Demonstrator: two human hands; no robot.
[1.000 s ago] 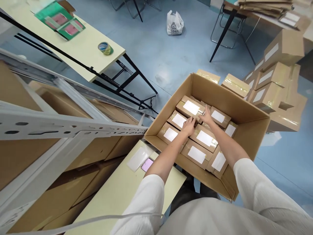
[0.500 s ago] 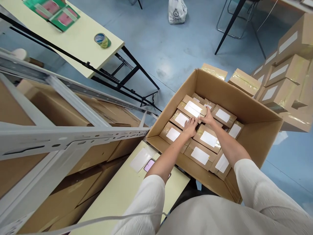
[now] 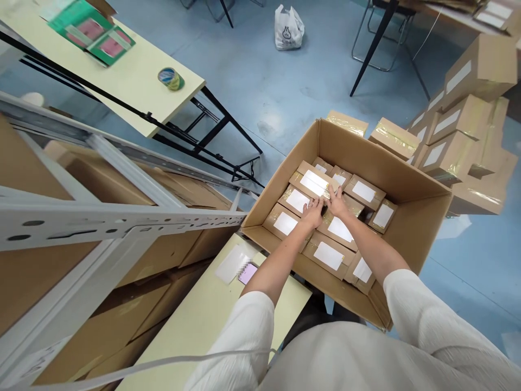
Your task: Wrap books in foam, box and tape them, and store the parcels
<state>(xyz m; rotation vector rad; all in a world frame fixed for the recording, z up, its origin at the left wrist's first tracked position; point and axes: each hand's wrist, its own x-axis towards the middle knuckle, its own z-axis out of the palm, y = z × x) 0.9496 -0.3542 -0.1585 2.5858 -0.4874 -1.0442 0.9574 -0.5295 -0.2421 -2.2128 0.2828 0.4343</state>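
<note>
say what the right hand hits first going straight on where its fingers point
The right hand would probably meet the small labelled box at its fingertips; whether they touch it is unclear.

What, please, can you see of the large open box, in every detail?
The large box looks like plain brown cardboard, open-topped and angled across the view. Its near side overlaps the pale table in view; what supports it is hidden. Small boxes with white labels lie inside, leaving space beside part of its right wall. The left hand and right hand reach in.
</note>
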